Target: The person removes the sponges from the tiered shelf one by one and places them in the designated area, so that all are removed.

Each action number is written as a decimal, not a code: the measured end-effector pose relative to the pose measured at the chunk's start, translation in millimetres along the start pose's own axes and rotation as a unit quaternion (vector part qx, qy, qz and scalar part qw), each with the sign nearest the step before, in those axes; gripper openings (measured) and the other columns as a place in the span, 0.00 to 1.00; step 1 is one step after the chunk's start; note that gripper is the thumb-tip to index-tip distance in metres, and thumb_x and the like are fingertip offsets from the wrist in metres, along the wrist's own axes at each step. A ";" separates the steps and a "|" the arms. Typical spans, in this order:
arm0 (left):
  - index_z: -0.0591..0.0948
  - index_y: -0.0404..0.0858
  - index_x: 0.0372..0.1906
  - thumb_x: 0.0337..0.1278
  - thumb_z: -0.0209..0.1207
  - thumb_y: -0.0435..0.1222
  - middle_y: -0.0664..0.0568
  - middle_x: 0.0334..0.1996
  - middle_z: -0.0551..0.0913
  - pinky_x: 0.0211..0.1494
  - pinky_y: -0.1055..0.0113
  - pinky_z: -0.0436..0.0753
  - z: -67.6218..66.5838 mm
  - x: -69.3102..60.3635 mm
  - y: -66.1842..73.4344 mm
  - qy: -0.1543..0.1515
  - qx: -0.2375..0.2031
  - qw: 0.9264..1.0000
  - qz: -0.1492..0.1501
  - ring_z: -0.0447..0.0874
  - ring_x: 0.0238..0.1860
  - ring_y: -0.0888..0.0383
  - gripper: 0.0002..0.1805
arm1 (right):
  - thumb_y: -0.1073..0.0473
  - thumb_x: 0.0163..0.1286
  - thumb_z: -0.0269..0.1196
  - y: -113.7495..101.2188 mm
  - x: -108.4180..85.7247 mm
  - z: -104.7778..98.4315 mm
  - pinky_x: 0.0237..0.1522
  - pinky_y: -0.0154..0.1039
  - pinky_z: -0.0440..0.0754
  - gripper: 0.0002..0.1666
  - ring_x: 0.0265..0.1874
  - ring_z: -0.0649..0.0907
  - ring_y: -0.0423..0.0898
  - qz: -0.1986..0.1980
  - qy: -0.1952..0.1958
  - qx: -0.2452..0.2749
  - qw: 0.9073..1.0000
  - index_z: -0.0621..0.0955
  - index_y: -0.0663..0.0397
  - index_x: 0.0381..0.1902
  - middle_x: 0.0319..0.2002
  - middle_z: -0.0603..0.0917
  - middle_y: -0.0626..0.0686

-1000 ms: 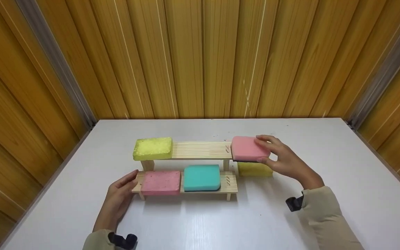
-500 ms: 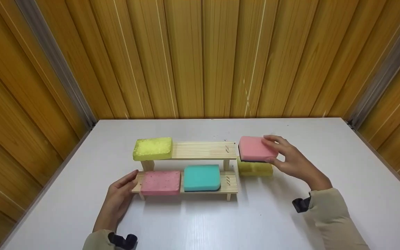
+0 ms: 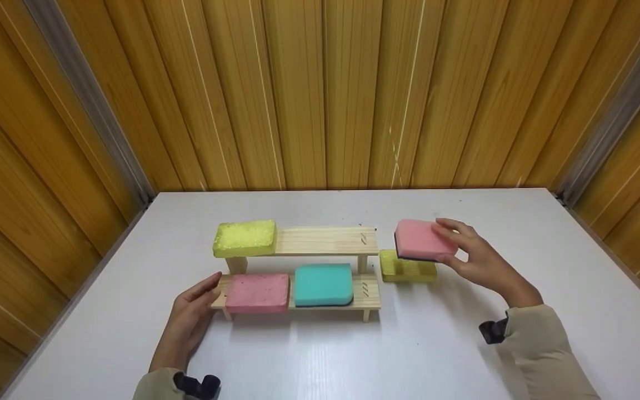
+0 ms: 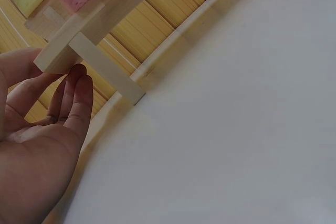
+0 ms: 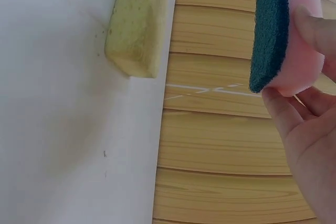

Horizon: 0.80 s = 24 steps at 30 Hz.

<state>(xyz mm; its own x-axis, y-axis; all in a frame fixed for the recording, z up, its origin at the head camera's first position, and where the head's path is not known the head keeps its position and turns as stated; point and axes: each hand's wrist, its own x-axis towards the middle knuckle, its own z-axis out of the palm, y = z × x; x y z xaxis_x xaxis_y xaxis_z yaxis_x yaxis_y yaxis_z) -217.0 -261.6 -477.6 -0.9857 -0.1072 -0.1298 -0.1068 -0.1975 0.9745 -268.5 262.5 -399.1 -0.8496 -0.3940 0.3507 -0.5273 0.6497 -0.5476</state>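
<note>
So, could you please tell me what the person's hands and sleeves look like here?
The left hand and right hand are bare, without gloves. The left sleeve and right sleeve are plain beige, the right one visibly creased. A small black device sits at the left cuff, and a similar black fitting at the right.

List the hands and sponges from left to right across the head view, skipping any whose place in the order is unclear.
Left hand → speckled pink sponge → teal sponge with a dark base → raised pink scouring sponge → right hand.
</note>
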 end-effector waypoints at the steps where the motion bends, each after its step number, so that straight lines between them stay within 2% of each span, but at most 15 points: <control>1: 0.63 0.28 0.69 0.63 0.54 0.27 0.40 0.72 0.61 0.66 0.69 0.73 0.2 -0.2 0.0 -0.001 0.001 1.000 0.001 0.60 0.72 0.49 0.30 | 0.65 0.63 0.65 1.0 -0.8 -0.3 0.63 0.65 0.67 0.34 0.67 0.64 0.66 0.000 0.001 -0.001 1.000 0.70 0.64 0.66 0.68 0.66 0.64; 3: 0.63 0.28 0.69 0.63 0.53 0.27 0.40 0.72 0.61 0.66 0.69 0.73 0.2 -0.3 -0.2 -0.003 0.004 1.000 0.004 0.60 0.72 0.48 0.29 | 0.66 0.62 0.65 3.3 -2.3 -0.4 0.63 0.58 0.69 0.33 0.67 0.65 0.64 -0.002 0.007 -0.004 1.000 0.70 0.64 0.66 0.67 0.67 0.63; 5: 0.64 0.28 0.69 0.63 0.52 0.26 0.40 0.71 0.62 0.65 0.68 0.73 0.2 -0.3 -0.4 -0.004 0.005 1.000 0.006 0.60 0.72 0.48 0.29 | 0.67 0.62 0.65 5.8 -3.8 -0.4 0.65 0.41 0.69 0.33 0.66 0.66 0.63 -0.007 0.014 -0.007 1.000 0.71 0.64 0.65 0.67 0.68 0.63; 8: 0.63 0.28 0.69 0.63 0.51 0.26 0.40 0.71 0.62 0.65 0.69 0.73 -0.1 -0.3 -0.6 -0.004 0.004 1.000 0.005 0.60 0.72 0.48 0.28 | 0.67 0.61 0.65 9.7 -5.6 -0.5 0.59 0.18 0.62 0.33 0.65 0.67 0.63 -0.017 0.023 -0.011 1.000 0.72 0.65 0.64 0.65 0.69 0.64; 10: 0.63 0.28 0.69 0.63 0.52 0.26 0.40 0.72 0.61 0.66 0.69 0.73 -0.6 -0.6 -0.7 -0.005 0.004 1.000 0.004 0.59 0.72 0.47 0.29 | 0.68 0.61 0.65 11.5 -6.6 -0.8 0.55 0.12 0.58 0.33 0.64 0.68 0.63 -0.020 0.025 -0.014 0.999 0.72 0.65 0.64 0.65 0.69 0.64; 12: 0.63 0.28 0.69 0.63 0.52 0.26 0.40 0.72 0.61 0.66 0.69 0.73 -0.6 -0.4 -0.8 -0.005 0.002 1.000 0.003 0.59 0.73 0.47 0.29 | 0.68 0.61 0.65 12.9 -7.7 -1.4 0.58 0.17 0.63 0.33 0.64 0.68 0.63 -0.016 0.021 -0.018 0.999 0.72 0.65 0.64 0.65 0.69 0.64; 15: 0.63 0.28 0.69 0.64 0.51 0.26 0.40 0.72 0.61 0.65 0.70 0.73 -0.1 -0.6 -0.7 -0.008 0.001 1.000 0.004 0.59 0.73 0.48 0.29 | 0.67 0.62 0.65 14.2 -9.2 -2.3 0.60 0.39 0.74 0.32 0.65 0.68 0.63 -0.007 0.014 -0.025 1.000 0.71 0.65 0.65 0.66 0.68 0.64; 18: 0.63 0.28 0.69 0.64 0.51 0.26 0.41 0.72 0.62 0.65 0.70 0.74 0.4 -0.6 -0.5 -0.008 -0.002 1.000 0.005 0.60 0.72 0.48 0.28 | 0.68 0.62 0.64 16.3 -10.2 -2.6 0.56 0.57 0.75 0.32 0.64 0.68 0.63 0.000 0.009 -0.029 1.000 0.71 0.66 0.65 0.66 0.68 0.64; 24: 0.63 0.28 0.69 0.63 0.52 0.26 0.40 0.72 0.61 0.64 0.71 0.75 -0.8 -0.6 -0.6 -0.007 -0.004 1.000 0.003 0.59 0.72 0.48 0.29 | 0.67 0.62 0.65 21.3 -13.4 -2.3 0.52 0.47 0.78 0.31 0.61 0.71 0.62 0.002 0.017 -0.031 0.999 0.72 0.65 0.64 0.65 0.69 0.64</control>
<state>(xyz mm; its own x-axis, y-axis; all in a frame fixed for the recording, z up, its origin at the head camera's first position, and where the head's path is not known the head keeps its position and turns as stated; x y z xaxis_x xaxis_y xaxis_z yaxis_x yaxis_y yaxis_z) -216.2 -262.3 -478.2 -0.9882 -0.0939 -0.1208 -0.0995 -0.2047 0.9738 -268.3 283.1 -413.7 -0.8499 -0.3695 0.3758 -0.5218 0.6901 -0.5015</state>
